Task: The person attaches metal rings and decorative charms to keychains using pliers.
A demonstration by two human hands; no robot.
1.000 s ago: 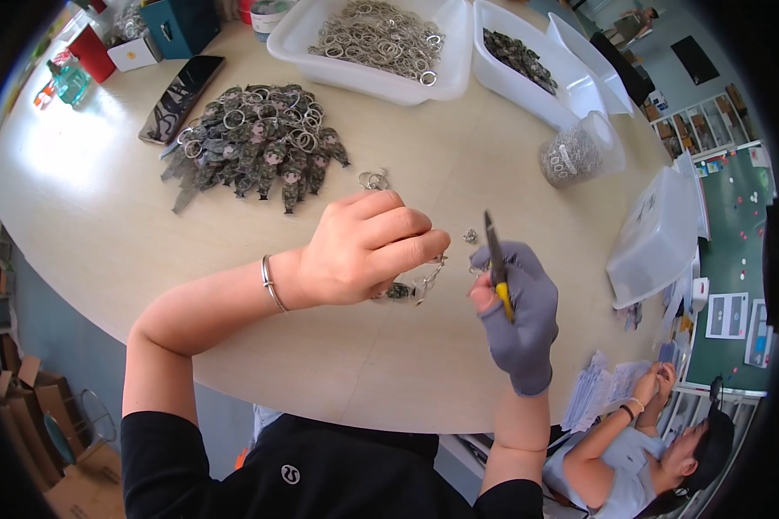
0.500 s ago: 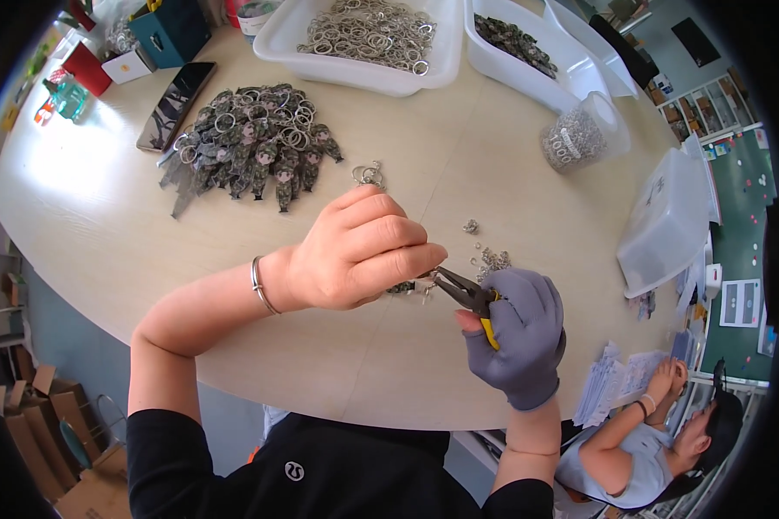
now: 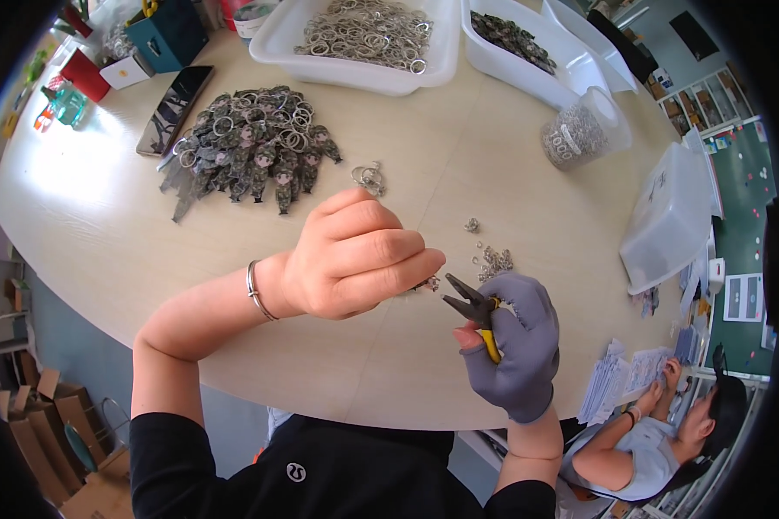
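My left hand, bare with a bracelet at the wrist, is pinched closed. Below its fingertips shows the end of a small charm, mostly hidden by the fingers. My right hand, in a grey glove with the thumb tip bare, grips pliers with yellow handles. The plier jaws are parted, just right of the left fingertips and apart from them. Beyond the pliers lies a small heap of metal connectors. A few split rings rest beyond my left hand.
A pile of camouflage-patterned keychains lies far left by a phone. At the back stand a white tub of rings and a tub of charms. A clear cup lies tipped at right. A person handles papers lower right.
The plier jaws have opened and drawn away from the left fingertips, with my right hand shifting slightly down. My left hand stays pinched in nearly the same place.
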